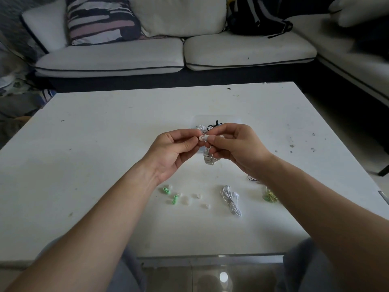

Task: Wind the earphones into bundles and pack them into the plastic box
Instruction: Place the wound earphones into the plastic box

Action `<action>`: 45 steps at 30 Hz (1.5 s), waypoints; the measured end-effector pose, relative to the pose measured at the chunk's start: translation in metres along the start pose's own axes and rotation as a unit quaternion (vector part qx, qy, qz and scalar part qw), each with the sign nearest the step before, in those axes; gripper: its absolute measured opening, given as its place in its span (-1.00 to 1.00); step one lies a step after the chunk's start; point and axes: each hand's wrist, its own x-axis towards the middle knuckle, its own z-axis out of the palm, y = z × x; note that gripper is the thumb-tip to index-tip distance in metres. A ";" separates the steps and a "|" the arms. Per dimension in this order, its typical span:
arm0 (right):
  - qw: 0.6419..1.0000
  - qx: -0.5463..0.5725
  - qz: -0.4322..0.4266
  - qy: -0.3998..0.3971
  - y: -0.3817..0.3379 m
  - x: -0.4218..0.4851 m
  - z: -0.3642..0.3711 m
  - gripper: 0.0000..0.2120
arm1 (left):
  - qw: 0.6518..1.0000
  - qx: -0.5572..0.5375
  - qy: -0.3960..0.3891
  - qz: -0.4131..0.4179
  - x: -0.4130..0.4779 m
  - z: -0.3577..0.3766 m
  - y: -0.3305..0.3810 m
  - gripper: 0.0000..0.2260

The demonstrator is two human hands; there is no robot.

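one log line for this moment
left hand + right hand: pinching white earphone bundle | plastic box: behind hands, holds earphones

The large white rectangular table top [105,144] looked matt and hard, with small dark specks and scuffs on it; the clear plastic box [231,120] was thin and almost see-through; the wound white earphone bundle [208,160] had a smooth plastic-coated cord; the second white earphone bundle [231,200] showed a light gloss; the small green ear tips [166,190] and the milky translucent ear tips [197,196] looked soft and rubbery; the off-white sofa cushions [109,60] were matt cloth with dark piping; the floor tile [223,277] was glossy.
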 end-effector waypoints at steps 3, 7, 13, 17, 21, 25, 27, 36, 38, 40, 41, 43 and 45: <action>1.000 -0.010 0.005 0.000 0.000 0.000 -0.001 -0.94 | 1.000 0.017 -0.001 0.000 -0.001 0.000 0.000 -0.83; 1.000 -0.008 0.022 -0.015 -0.001 0.000 -0.004 -0.98 | 0.999 0.035 -0.005 0.000 -0.002 0.000 0.001 -0.85; 0.998 -0.003 0.036 -0.053 -0.001 0.001 -0.008 -0.95 | 0.999 0.045 -0.024 -0.004 -0.002 0.000 0.001 -0.85; 0.997 -0.006 0.039 -0.059 -0.002 0.001 -0.010 -0.94 | 0.998 0.050 -0.030 -0.004 -0.002 -0.001 0.001 -0.87; 0.997 -0.012 0.038 -0.062 -0.001 0.001 -0.010 -0.90 | 0.998 0.050 -0.029 -0.003 -0.002 0.000 -0.001 -0.87; 0.998 -0.019 0.037 -0.056 -0.002 0.001 -0.010 -0.90 | 0.998 0.051 -0.029 -0.001 -0.003 0.001 -0.001 -0.87; 0.998 -0.022 0.036 -0.055 -0.002 0.001 -0.010 -0.90 | 0.998 0.049 -0.026 -0.002 -0.002 0.001 -0.001 -0.87; 0.997 0.000 0.047 -0.061 -0.002 0.002 -0.011 -0.89 | 0.999 0.036 -0.038 -0.003 0.000 -0.001 -0.002 -0.88; 0.996 0.022 0.057 -0.070 -0.002 0.002 -0.012 -0.94 | 0.999 0.029 -0.041 -0.003 0.001 -0.001 -0.002 -0.87; 0.994 0.033 0.062 -0.079 -0.002 0.001 -0.012 -0.87 | 0.999 0.028 -0.044 -0.002 0.001 -0.002 -0.003 -0.88; 0.995 0.029 0.059 -0.081 -0.003 0.001 -0.012 -0.81 | 0.998 0.032 -0.045 0.000 0.001 -0.002 -0.004 -0.88; 0.996 0.005 0.047 -0.076 -0.003 0.000 -0.011 -0.73 | 0.998 0.046 -0.043 0.003 0.002 -0.002 -0.005 -0.86; 0.997 -0.010 0.039 -0.069 -0.004 -0.001 -0.010 -0.72 | 0.998 0.053 -0.042 0.006 0.002 -0.003 -0.005 -0.85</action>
